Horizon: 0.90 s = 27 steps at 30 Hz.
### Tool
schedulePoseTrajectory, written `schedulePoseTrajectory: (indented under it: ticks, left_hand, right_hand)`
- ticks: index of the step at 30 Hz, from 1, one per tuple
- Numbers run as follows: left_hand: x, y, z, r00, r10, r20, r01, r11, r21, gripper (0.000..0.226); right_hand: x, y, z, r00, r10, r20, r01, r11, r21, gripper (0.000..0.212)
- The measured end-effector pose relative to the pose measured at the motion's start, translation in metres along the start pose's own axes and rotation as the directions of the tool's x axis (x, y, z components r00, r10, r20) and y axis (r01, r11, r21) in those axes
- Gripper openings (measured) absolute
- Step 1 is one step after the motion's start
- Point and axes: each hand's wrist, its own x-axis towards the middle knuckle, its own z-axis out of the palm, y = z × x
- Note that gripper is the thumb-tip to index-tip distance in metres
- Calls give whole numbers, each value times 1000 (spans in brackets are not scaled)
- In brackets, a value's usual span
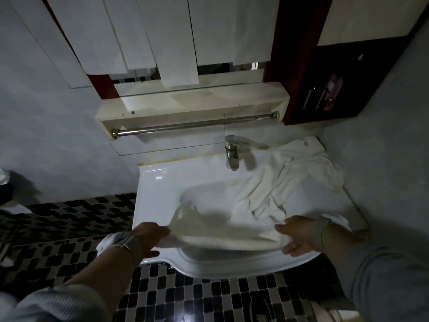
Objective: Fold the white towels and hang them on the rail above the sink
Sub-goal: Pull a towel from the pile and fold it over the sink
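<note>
A white towel (220,231) is stretched, blurred, over the front of the white sink (157,187). My left hand (148,240) grips its left end and my right hand (299,238) grips its right end. A second white towel (290,180) lies crumpled on the sink's right side, spilling into the basin. The chrome rail (192,125) runs bare under a pale shelf above the sink.
A chrome tap (232,154) stands at the back of the sink. A mirror with white strips hangs above the shelf (197,103). A dark red cabinet (329,89) with bottles is at the right. Checkered tiles (69,228) cover the floor.
</note>
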Motion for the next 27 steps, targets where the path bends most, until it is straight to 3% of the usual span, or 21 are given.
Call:
schedulePoseTrajectory:
  ticks: [3,8,12,14,18,22,25,27]
  left_hand:
    - [-4,-17,0,999,-48,6,45,974,221,26]
    - [11,-34,-12,998,-57,36,46,965,257,20]
    - [0,-24,-7,993,-117,29,103,949,299,36]
    - [-5,-22,-4,988,-156,11,146,943,300,25]
    - [-18,-16,5,983,-182,24,177,972,157,5]
    - [-18,11,10,993,-117,14,118,973,-200,12]
    - [-24,42,5,999,-50,22,55,925,-376,6]
    - [-22,52,2,998,-22,53,41,917,-397,20]
  right_hand:
    - [8,14,8,999,18,42,-20,999,45,77]
    - [13,21,15,999,21,41,-26,992,125,75]
    - [15,27,14,994,-1,109,-16,987,160,58]
    - [17,27,13,994,-12,109,-3,991,137,60]
    - [17,14,7,995,-94,46,81,968,238,71]
    - [-2,-27,-8,974,-225,-1,207,894,398,67]
    - [-26,-59,-28,915,-376,-145,402,832,383,65]
    - [-33,-69,-36,884,-435,-170,467,826,315,59]
